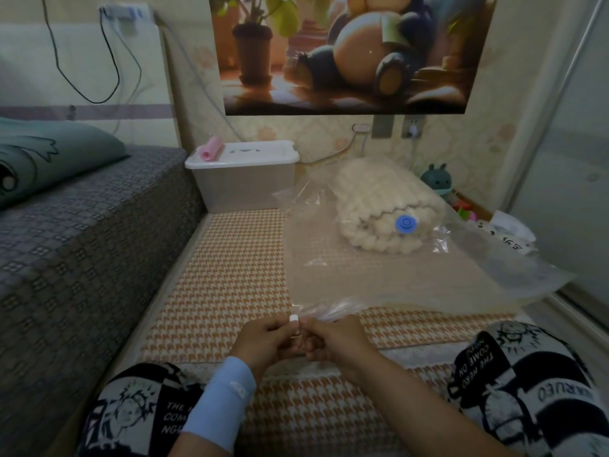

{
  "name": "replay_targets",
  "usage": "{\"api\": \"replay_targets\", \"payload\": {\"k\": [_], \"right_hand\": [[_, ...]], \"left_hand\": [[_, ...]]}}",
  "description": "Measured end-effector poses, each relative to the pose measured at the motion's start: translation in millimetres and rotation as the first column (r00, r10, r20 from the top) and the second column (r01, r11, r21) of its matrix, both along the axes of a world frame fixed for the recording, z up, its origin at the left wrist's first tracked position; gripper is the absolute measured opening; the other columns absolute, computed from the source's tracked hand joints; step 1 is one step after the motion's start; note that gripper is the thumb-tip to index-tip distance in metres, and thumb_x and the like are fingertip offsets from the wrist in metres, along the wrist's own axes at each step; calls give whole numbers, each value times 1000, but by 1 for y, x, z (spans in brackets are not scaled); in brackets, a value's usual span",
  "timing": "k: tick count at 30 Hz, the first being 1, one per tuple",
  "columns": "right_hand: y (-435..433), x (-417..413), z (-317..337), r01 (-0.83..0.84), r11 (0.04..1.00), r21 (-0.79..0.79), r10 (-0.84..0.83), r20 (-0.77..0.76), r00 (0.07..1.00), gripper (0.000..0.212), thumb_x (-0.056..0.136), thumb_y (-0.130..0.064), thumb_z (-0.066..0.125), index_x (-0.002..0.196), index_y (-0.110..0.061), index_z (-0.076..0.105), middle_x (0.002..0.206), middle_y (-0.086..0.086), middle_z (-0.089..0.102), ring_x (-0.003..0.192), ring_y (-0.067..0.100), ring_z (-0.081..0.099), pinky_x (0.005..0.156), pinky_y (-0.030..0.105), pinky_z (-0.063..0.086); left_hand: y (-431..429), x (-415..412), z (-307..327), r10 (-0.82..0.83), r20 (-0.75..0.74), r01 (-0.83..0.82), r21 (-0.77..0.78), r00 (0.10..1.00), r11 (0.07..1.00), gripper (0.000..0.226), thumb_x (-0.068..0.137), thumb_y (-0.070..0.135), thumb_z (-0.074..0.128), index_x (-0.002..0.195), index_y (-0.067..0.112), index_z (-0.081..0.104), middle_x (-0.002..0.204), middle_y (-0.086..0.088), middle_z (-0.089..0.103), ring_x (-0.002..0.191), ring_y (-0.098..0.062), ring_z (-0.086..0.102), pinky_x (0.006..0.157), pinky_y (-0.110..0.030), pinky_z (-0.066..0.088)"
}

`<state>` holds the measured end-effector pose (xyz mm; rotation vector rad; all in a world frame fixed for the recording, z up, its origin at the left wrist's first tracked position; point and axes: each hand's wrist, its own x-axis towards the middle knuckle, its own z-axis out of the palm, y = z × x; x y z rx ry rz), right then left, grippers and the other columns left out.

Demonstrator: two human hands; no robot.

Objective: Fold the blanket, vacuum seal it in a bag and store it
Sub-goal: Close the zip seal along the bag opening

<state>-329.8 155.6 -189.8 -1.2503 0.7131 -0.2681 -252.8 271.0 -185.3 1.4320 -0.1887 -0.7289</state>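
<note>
A cream, bobbly blanket [379, 196], folded and rolled, lies inside a clear vacuum bag [395, 278] on the houndstooth mat. On the bag over the blanket's near end sits a blue round valve [407, 223]. The bag's open near edge reaches my hands at the mat's front. My left hand [263, 341] pinches a small white zipper clip [294, 318] at the bag's near left corner. Right beside it, my right hand [333, 338] grips the bag's edge, fingers curled round the plastic.
A white lidded storage box [244, 179] with a pink roll [212, 148] on it stands at the back. A grey bed [82, 225] runs along the left. Toys and a white bag [507, 232] lie at the right by a glass door. My knees flank the mat.
</note>
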Motion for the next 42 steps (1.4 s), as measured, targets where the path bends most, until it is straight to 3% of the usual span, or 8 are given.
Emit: {"api": "replay_targets", "payload": {"k": [6, 12, 17, 20, 23, 28, 33, 42], "right_hand": [[0, 5, -4, 95, 995, -18, -95, 29, 995, 30, 81, -19, 81, 83, 10, 72, 75, 23, 72, 60, 32, 69, 55, 33, 55], [-2, 5, -6, 121, 986, -117, -120, 14, 993, 27, 80, -19, 82, 76, 6, 72, 73, 22, 72, 54, 25, 64, 60, 46, 61], [-1, 4, -11, 103, 984, -145, -104, -1, 995, 32, 82, -23, 80, 73, 7, 72, 61, 22, 66, 50, 27, 60, 57, 37, 55], [-1, 6, -14, 89, 989, -122, -92, -12, 996, 32, 81, -26, 81, 75, 5, 74, 68, 22, 70, 52, 27, 62, 55, 35, 54], [-1, 7, -16, 107, 987, -119, -109, -8, 994, 31, 82, -26, 80, 73, 3, 74, 63, 19, 69, 47, 25, 61, 53, 34, 54], [-1, 9, -13, 166, 975, -147, -166, 10, 986, 34, 81, -26, 81, 70, 5, 73, 64, 25, 68, 59, 40, 69, 60, 48, 61], [2, 5, -11, 91, 985, -149, -93, -4, 996, 35, 84, -27, 78, 74, 7, 72, 56, 19, 63, 44, 26, 59, 53, 33, 53], [4, 0, -7, 89, 990, -105, -92, -20, 996, 27, 85, -24, 78, 80, 2, 73, 57, 8, 67, 46, 15, 62, 45, 25, 48]], "left_hand": [[-5, -5, -2, 42, -18, -41, 22, 999, 999, 7, 90, 3, 62, 86, 2, 68, 76, -11, 70, 58, -16, 66, 50, -22, 54], [-6, -6, -1, 38, -59, -38, 3, 998, 999, 9, 88, 3, 64, 95, -1, 69, 76, -11, 71, 57, -14, 67, 52, -23, 56], [-7, -6, -3, 61, 6, -61, 53, 998, 997, 9, 88, 1, 64, 91, -6, 68, 70, -11, 70, 54, -14, 65, 56, -25, 58], [-7, -5, -3, 52, 30, -53, 50, 998, 997, 9, 89, 0, 62, 85, -4, 68, 64, -7, 70, 51, -12, 64, 56, -25, 58], [-8, -6, -2, 57, 23, -58, 26, 998, 998, 9, 89, 0, 62, 82, -2, 69, 69, -10, 71, 52, -14, 65, 56, -27, 58], [-9, -2, -4, 108, 12, -108, 23, 994, 994, 6, 88, 1, 64, 84, -1, 68, 76, -14, 69, 57, -19, 65, 57, -30, 60], [-9, -3, -5, 86, 26, -87, 29, 996, 996, 6, 87, -1, 64, 85, -6, 67, 72, -15, 67, 52, -14, 64, 50, -23, 55], [-9, -3, -9, 58, -3, -58, 46, 998, 997, 8, 87, -1, 64, 81, 0, 69, 73, -14, 67, 55, -14, 65, 51, -22, 54]]}}
